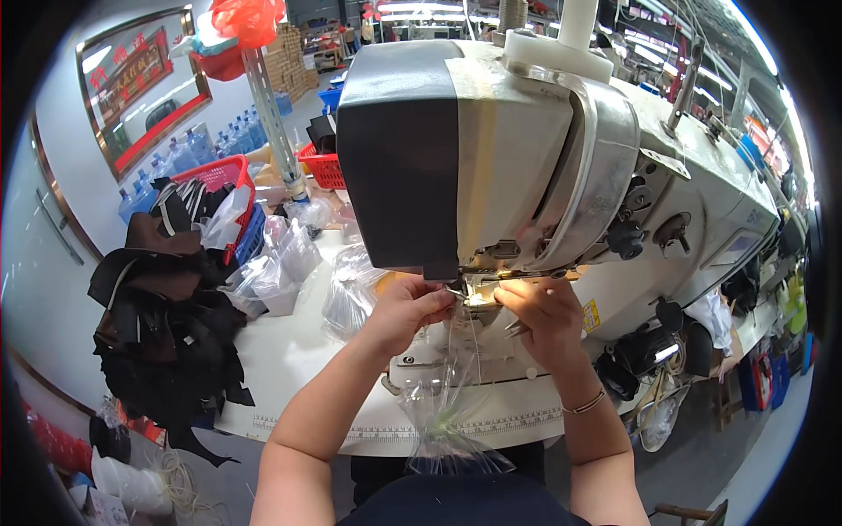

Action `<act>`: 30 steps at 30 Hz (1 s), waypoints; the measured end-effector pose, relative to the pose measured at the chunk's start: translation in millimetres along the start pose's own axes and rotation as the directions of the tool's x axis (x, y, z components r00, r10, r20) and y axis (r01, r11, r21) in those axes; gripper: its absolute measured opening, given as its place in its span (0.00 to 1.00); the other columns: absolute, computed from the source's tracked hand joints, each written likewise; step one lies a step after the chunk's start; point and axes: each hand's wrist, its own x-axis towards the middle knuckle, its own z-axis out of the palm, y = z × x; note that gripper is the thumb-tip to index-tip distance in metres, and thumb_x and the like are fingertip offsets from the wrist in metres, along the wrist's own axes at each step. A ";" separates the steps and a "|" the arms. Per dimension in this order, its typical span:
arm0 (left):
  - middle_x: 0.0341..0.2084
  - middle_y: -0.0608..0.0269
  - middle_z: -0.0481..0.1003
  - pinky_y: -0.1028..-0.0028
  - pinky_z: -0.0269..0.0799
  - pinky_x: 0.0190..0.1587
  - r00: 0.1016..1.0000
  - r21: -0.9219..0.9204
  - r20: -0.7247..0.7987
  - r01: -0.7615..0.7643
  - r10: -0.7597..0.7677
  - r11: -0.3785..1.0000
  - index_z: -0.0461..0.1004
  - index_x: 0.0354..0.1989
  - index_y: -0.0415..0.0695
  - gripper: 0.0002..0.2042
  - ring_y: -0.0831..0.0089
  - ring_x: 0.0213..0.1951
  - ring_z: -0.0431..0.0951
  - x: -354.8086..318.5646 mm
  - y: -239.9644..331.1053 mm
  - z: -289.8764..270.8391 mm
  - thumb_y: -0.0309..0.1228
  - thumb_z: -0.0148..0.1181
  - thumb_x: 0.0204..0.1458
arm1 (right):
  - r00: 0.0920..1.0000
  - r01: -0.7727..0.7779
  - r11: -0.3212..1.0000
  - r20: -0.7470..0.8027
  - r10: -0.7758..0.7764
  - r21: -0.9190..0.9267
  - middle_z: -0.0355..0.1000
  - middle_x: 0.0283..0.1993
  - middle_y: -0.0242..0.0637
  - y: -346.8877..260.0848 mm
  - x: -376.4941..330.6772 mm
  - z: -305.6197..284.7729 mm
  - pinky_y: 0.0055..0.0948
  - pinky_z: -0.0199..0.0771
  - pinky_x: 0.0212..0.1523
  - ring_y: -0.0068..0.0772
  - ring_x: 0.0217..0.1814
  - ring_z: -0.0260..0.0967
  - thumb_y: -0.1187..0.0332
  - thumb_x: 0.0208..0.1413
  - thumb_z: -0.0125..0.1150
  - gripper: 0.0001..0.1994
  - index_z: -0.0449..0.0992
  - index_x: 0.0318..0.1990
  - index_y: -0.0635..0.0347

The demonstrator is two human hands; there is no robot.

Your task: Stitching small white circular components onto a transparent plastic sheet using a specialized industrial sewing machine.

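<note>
A large sewing machine [517, 167] with a dark front cover stands before me, its lamp lighting the needle area [478, 294]. My left hand [405, 314] is just left of the needle, thumb and fingers pinched together. What they pinch is too small to make out. On the right side of the needle, my right hand [548, 320] has its fingers curled, the fingertips in the lamp light. A slim metal tool [516, 329] pokes out beneath those fingers. Pale thread hangs below the needle, in front of the machine's base. A clear plastic bag [447, 421] hangs at the table's front edge.
Dark cut pieces [167, 324] pile up on the left, beside a red basket [219, 180]. Clear plastic bags [281, 263] lie on the white table [289, 368] behind my left arm. A measuring tape strip [377, 433] runs along the front edge. Water bottles [189, 153] stand far left.
</note>
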 end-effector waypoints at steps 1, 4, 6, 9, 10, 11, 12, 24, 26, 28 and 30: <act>0.30 0.65 0.74 0.77 0.72 0.40 0.999 -0.028 -0.044 -0.012 0.011 1.000 0.72 0.37 0.38 0.06 0.77 0.34 0.74 -0.9 -3.7 1.5 0.24 0.55 0.50 | 1.000 0.010 1.000 0.000 -0.010 0.012 0.73 0.36 0.24 4.8 0.4 3.0 0.22 0.66 0.31 0.27 0.31 0.62 0.78 0.31 0.55 0.17 0.77 0.34 0.52; 0.29 0.67 0.73 0.78 0.71 0.41 0.996 -0.096 -0.079 -0.057 0.050 0.994 0.71 0.36 0.40 0.05 0.79 0.34 0.73 -2.7 -10.6 4.7 0.25 0.55 0.51 | 0.998 -0.034 0.998 0.061 0.031 0.052 0.73 0.28 0.27 14.1 -1.5 9.9 0.25 0.63 0.30 0.28 0.27 0.63 0.79 0.29 0.55 0.19 0.77 0.34 0.50; 0.29 0.68 0.72 0.79 0.70 0.41 0.994 -0.137 -0.071 -0.089 0.079 0.987 0.71 0.36 0.42 0.05 0.79 0.34 0.73 -3.3 -15.3 4.8 0.26 0.55 0.51 | 0.994 -0.049 0.997 0.100 0.042 0.067 0.72 0.25 0.28 19.5 -1.6 14.7 0.25 0.62 0.30 0.28 0.25 0.63 0.79 0.28 0.55 0.20 0.77 0.35 0.50; 0.29 0.69 0.72 0.81 0.68 0.37 0.991 -0.142 -0.114 -0.091 0.075 0.986 0.71 0.35 0.43 0.05 0.81 0.32 0.71 -3.5 -23.1 6.1 0.27 0.56 0.50 | 0.996 -0.067 0.983 0.063 0.057 0.173 0.70 0.20 0.30 27.2 -1.5 22.4 0.26 0.60 0.27 0.30 0.22 0.65 0.79 0.27 0.56 0.20 0.77 0.35 0.50; 0.28 0.69 0.72 0.82 0.66 0.36 0.985 -0.165 -0.139 -0.124 0.102 0.979 0.71 0.34 0.43 0.05 0.82 0.31 0.71 -3.7 -25.3 9.0 0.27 0.56 0.50 | 0.995 -0.075 0.984 0.081 0.062 0.161 0.70 0.20 0.30 30.9 -3.6 24.1 0.28 0.61 0.28 0.31 0.22 0.65 0.78 0.28 0.57 0.19 0.77 0.34 0.50; 0.28 0.69 0.72 0.82 0.64 0.34 0.978 -0.186 -0.163 -0.158 0.128 0.970 0.70 0.34 0.43 0.04 0.83 0.30 0.70 -4.5 -26.9 10.5 0.27 0.56 0.50 | 0.993 -0.082 0.986 0.099 0.068 0.148 0.70 0.20 0.31 33.6 -4.8 26.6 0.30 0.62 0.28 0.33 0.23 0.66 0.78 0.28 0.57 0.18 0.77 0.34 0.50; 0.28 0.69 0.72 0.82 0.64 0.34 0.979 -0.188 -0.161 -0.156 0.127 0.970 0.70 0.34 0.43 0.04 0.83 0.30 0.70 -5.4 -28.5 11.3 0.27 0.56 0.50 | 0.993 -0.083 0.986 0.100 0.069 0.146 0.70 0.20 0.31 35.9 -5.4 30.8 0.30 0.62 0.28 0.33 0.23 0.66 0.78 0.28 0.57 0.18 0.77 0.34 0.50; 0.21 0.70 0.70 0.84 0.58 0.27 0.983 -0.093 -0.113 -0.158 0.147 0.983 0.69 0.27 0.44 0.04 0.84 0.22 0.63 -15.9 -21.1 15.8 0.26 0.58 0.47 | 0.731 -0.682 0.634 0.382 0.566 0.365 0.65 0.21 0.32 -10.8 -22.5 9.8 0.22 0.61 0.25 0.22 0.23 0.60 0.69 0.49 0.60 0.07 0.71 0.26 0.63; 0.20 0.71 0.69 0.85 0.57 0.26 0.987 -0.238 -0.147 -0.096 0.062 0.967 0.69 0.27 0.44 0.04 0.85 0.22 0.63 -16.0 -21.4 18.3 0.26 0.59 0.46 | 0.648 -0.761 0.495 0.532 0.545 0.419 0.65 0.20 0.30 -8.7 -21.5 0.9 0.19 0.59 0.23 0.18 0.22 0.59 0.68 0.50 0.60 0.08 0.71 0.25 0.63; 0.20 0.71 0.69 0.85 0.56 0.26 0.982 -0.260 -0.179 -0.111 0.065 0.959 0.69 0.27 0.44 0.04 0.86 0.21 0.63 -16.7 -22.5 23.4 0.25 0.59 0.46 | 0.595 -0.803 0.312 0.646 0.478 0.509 0.64 0.17 0.24 -3.6 -24.7 -1.0 0.14 0.56 0.19 0.10 0.19 0.56 0.67 0.51 0.60 0.09 0.71 0.24 0.62; 0.20 0.71 0.69 0.85 0.56 0.25 0.975 -0.281 -0.214 -0.126 0.066 0.951 0.69 0.27 0.44 0.04 0.86 0.21 0.62 -17.6 -24.6 28.1 0.25 0.59 0.45 | 0.595 -0.802 0.288 0.660 0.459 0.523 0.64 0.18 0.24 1.2 -21.8 -2.4 0.14 0.56 0.20 0.11 0.20 0.56 0.67 0.51 0.60 0.09 0.71 0.24 0.62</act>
